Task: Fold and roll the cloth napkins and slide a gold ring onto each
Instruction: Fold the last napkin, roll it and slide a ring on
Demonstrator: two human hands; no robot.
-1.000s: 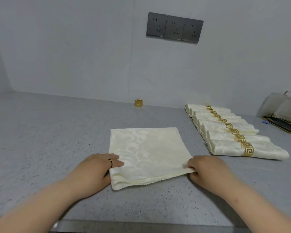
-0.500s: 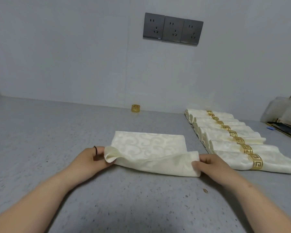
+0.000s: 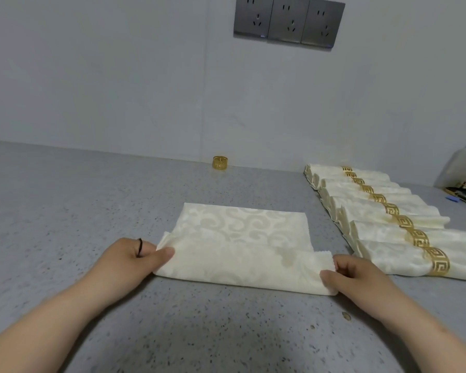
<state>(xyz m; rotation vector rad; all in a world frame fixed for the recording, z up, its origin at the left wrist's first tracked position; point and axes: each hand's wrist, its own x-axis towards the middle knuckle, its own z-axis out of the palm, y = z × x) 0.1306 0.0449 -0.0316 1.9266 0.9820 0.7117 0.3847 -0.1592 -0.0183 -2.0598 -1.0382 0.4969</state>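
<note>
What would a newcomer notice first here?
The cream patterned cloth napkin, mid grey speckled counter, near edge folded over, left hand and right hand pinching its ends. Right of it, a row of rolled cream napkins in gold rings; one loose gold ring stands by the back wall.

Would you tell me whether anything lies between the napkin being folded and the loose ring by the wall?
Nothing visible does: only bare counter separates the napkin and the ring; the finished rolls lie off to the right.

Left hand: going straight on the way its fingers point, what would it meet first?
The folded napkin that it is pinching; the left hand points right along it. Past that, probably the right hand, though depth is unclear.
</note>
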